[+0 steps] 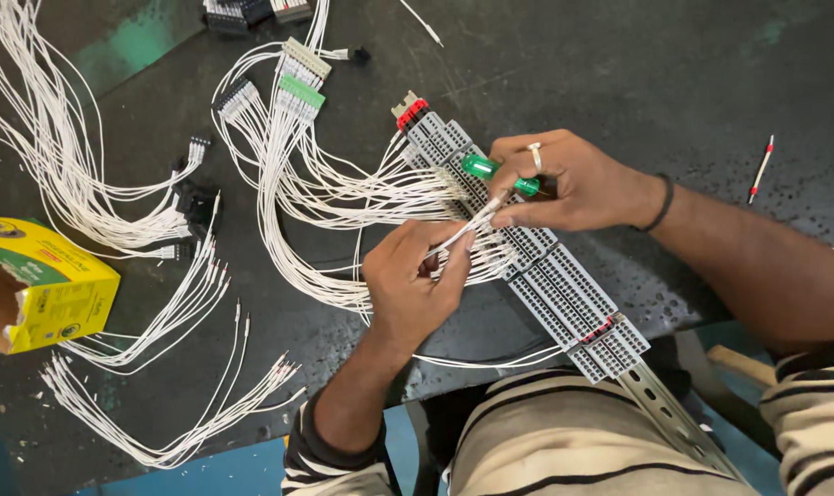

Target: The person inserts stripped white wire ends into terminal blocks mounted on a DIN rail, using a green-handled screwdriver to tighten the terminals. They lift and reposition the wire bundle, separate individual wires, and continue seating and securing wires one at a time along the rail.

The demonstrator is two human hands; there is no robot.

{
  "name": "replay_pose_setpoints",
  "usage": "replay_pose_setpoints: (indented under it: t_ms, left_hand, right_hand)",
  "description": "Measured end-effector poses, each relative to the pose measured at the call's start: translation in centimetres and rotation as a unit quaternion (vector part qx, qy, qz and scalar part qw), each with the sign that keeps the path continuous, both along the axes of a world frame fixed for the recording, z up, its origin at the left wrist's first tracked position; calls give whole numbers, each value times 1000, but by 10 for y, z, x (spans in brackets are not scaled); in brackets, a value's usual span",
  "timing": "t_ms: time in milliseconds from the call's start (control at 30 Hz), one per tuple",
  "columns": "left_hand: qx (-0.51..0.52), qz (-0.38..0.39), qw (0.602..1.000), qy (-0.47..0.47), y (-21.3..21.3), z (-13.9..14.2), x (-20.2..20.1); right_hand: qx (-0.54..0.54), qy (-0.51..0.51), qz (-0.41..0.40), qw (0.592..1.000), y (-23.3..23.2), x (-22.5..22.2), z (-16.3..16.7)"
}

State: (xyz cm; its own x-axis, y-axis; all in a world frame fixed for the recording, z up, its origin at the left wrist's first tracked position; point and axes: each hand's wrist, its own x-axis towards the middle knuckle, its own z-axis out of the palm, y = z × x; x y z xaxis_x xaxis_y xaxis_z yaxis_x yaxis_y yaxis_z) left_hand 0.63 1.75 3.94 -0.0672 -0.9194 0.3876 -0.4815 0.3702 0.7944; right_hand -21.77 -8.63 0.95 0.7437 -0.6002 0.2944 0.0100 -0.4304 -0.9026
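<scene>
A long row of grey terminal blocks (pixel 564 289) sits on a metal rail (pixel 674 418) that runs diagonally across the dark table. My right hand (pixel 564 184) grips a green-handled screwdriver (pixel 490 170) and rests on the blocks near their middle. My left hand (pixel 417 280) pinches a white wire (pixel 458 234) and holds its end at the blocks, just below the screwdriver tip. Many white wires (pixel 343 193) fan out leftward from the blocks.
A yellow cardboard box (pixel 45 285) lies at the left edge. Loose bundles of white wires (pixel 169 321) and green, white and black connectors (pixel 297 87) spread over the table's left half. A short red-tipped wire (pixel 760 170) lies at right.
</scene>
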Motion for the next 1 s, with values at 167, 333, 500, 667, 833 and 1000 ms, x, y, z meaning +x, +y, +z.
replay_pose_setpoints:
  t_ms: [167,333,500,667,833,1000]
  left_hand:
    - [-4,-34,999,-17,1,-3,-1]
    - [-16,-41,987,-154,10,-5,-4]
    - [21,-30,982,-186,11,-7,-5]
    - [14,-23,986,-162,7,-6,-5]
    - [-11,-43,986,-161,2,-5,-7]
    - [-6,-67,986,-150,1,-5,-4]
  right_hand:
    - [-14,20,55,998,-4,-1,9]
    - [29,-84,-30,996,1,-10,16]
    - [-26,-112,-36,993,14,-9,8]
    - [-103,-78,-75,989,22,-4,7]
    - [-222,-50,-77,971,20,9,26]
    - [-324,-7,-75,943,47,12,33]
